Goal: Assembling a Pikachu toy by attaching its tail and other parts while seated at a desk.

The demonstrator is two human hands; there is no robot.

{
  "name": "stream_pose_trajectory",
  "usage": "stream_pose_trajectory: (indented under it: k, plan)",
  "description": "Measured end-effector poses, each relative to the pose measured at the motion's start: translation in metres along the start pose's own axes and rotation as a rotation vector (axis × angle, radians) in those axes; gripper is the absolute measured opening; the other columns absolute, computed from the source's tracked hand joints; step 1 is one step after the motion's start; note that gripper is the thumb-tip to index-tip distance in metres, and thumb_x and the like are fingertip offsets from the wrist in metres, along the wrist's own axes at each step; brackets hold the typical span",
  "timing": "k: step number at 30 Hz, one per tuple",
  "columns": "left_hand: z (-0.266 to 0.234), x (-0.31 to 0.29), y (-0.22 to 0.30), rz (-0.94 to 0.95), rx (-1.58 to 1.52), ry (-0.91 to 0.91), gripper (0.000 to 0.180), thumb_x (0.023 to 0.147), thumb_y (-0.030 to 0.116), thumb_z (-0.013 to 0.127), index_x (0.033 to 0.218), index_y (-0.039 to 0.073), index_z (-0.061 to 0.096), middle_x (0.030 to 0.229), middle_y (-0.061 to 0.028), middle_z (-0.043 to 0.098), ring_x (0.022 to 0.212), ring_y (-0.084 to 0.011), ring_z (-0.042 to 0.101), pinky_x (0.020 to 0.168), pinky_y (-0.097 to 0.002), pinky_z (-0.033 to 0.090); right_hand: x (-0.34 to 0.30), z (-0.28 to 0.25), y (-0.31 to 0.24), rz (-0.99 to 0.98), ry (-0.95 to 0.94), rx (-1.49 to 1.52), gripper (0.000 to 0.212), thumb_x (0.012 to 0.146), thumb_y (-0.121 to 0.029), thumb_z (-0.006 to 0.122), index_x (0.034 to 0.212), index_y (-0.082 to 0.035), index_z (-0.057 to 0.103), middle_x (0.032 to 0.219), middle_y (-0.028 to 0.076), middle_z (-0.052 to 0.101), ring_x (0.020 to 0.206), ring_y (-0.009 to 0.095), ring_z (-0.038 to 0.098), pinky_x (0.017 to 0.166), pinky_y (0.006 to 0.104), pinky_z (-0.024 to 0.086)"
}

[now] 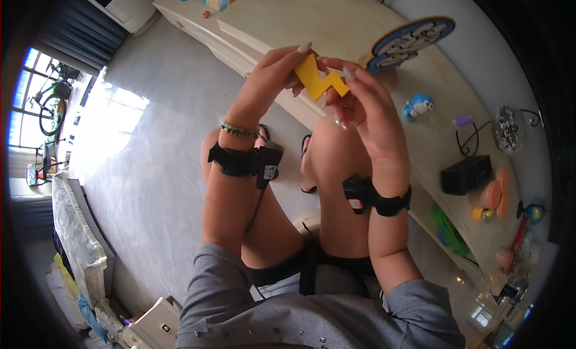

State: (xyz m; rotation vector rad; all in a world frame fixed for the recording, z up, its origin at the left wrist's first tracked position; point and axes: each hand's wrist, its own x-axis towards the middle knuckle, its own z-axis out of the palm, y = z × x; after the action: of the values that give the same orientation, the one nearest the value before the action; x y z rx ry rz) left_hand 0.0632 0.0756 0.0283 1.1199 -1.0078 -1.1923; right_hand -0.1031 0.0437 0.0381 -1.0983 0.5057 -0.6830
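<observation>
Closest in, below the yellow zigzag piece (311, 79), are the grey sleeves (219, 274) and bare thighs (341, 169), with a black strapped device (236, 161) on each forearm. The piece itself is up between the two hands: the left hand (277, 68) pinches its upper-left end, and the right hand (373, 106) holds its right end, fingers curled in narrowly. Beyond the piece is the cream cabinet (282, 28). To the piece's right stand a round blue-and-white disc (414, 42) and a small blue figurine (418, 107); farther right and lower than it, a black box (467, 174). Well left of the piece spreads the shiny grey floor (156, 187), then a bicycle (51, 112) before the bright window (21, 103).
</observation>
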Motion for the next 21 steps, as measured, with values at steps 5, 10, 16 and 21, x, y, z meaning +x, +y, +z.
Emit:
stream_pose_trajectory:
  k: [5, 10, 16, 21]
  plan:
    - [-0.029, 0.000, -0.017, 0.018, -0.049, -0.062, 0.041, 0.091, 0.028, 0.030, 0.091, -0.002, 0.058, 0.059, -0.0009, 0.047, 0.053, -0.0074, 0.044, 0.052, -0.0198, 0.037, -0.055, -0.019, -0.017, 0.032, 0.095, -0.150, 0.033, 0.084, -0.020, 0.043, 0.110, 0.000, 0.047, 0.073, 0.004, 0.053, 0.053, 0.006, 0.043, 0.049, 0.0164, 0.034]
    - [-0.103, -0.007, -0.073, -0.242, 0.386, 0.301, 0.034, 0.088, 0.030, 0.037, 0.090, 0.004, 0.058, 0.061, -0.0010, 0.051, 0.053, -0.0085, 0.050, 0.049, -0.0203, 0.040, -0.128, -0.047, -0.015, -0.049, 0.327, -0.343, 0.030, 0.081, -0.021, 0.049, 0.103, -0.001, 0.050, 0.069, 0.003, 0.051, 0.055, 0.005, 0.043, 0.049, 0.0162, 0.033]
    - [-0.150, -0.016, -0.178, -0.636, 0.580, 0.194, 0.033, 0.081, 0.027, 0.050, 0.108, 0.008, 0.046, 0.071, -0.0090, 0.058, 0.053, -0.0164, 0.057, 0.046, -0.0278, 0.046, -0.159, -0.095, -0.002, -0.046, 0.388, -0.377, 0.026, 0.073, -0.019, 0.060, 0.092, -0.003, 0.049, 0.071, 0.002, 0.052, 0.056, 0.004, 0.046, 0.050, 0.0152, 0.035]
    - [-0.200, 0.004, -0.249, -0.751, 0.719, 0.186, 0.045, 0.078, 0.027, 0.053, 0.118, 0.009, 0.041, 0.077, -0.0078, 0.060, 0.067, -0.0158, 0.059, 0.060, -0.0310, 0.048, -0.162, -0.152, -0.007, -0.059, 0.197, -0.269, 0.040, 0.066, -0.030, 0.070, 0.085, -0.002, 0.048, 0.075, 0.003, 0.052, 0.055, 0.005, 0.049, 0.047, 0.0159, 0.037]
